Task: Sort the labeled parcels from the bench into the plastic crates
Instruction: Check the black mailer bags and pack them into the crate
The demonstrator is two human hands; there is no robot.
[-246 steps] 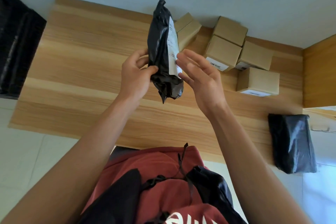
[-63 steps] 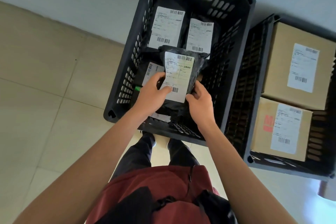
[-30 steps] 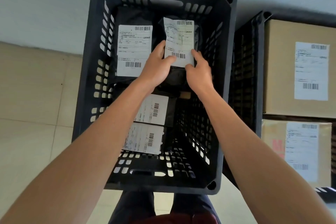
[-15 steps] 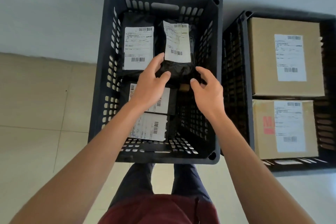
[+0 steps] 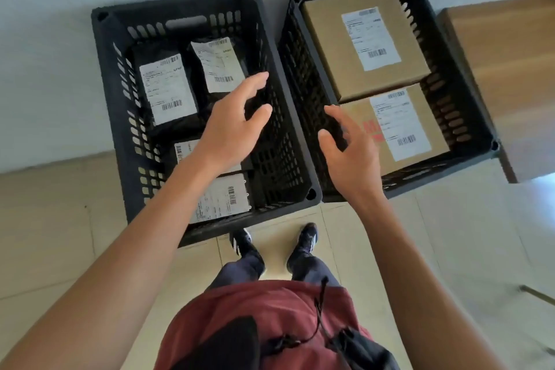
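Both hands are hanging empty above the crates, fingers spread and relaxed. The left hand (image 5: pixel 232 126) is hovering over the left crate (image 5: pixel 114 105), and just beyond its fingertips the black labeled parcel (image 5: pixel 217 67) is lying flat, long axis running away from the person, barcode end toward the fingers. The right hand (image 5: pixel 350 150) is floating over the right crate (image 5: pixel 468 117), cardboard boxes (image 5: pixel 365 42) lying past its fingers.
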